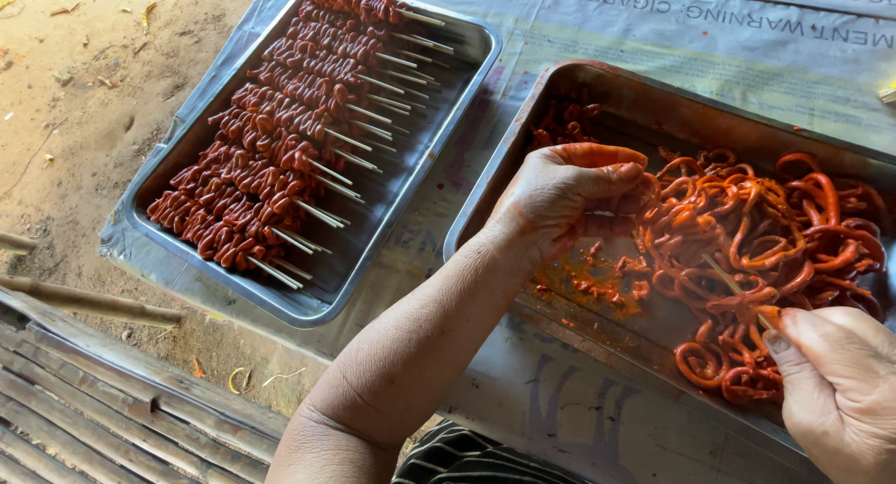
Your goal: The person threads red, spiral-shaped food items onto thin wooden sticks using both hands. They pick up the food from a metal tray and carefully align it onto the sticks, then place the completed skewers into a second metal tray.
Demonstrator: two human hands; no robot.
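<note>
Orange-red strips (756, 232) lie heaped in the right tray (597, 83), within reach of both hands. The left hand (565, 195) curls closed on a strip, feeding it. The right hand (835, 372) pinches a skewer (733, 283), its tip poked into the heap. Finished skewers (280, 129) lie in rows in the left tray (467, 64), sticks pointing right.

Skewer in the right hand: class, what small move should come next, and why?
Probably push the skewer through the strip pinched by the left hand. The right hand holds its stick end, the tip points into the loose red strips, and the stick looks almost bare, unlike the finished skewers.
</note>
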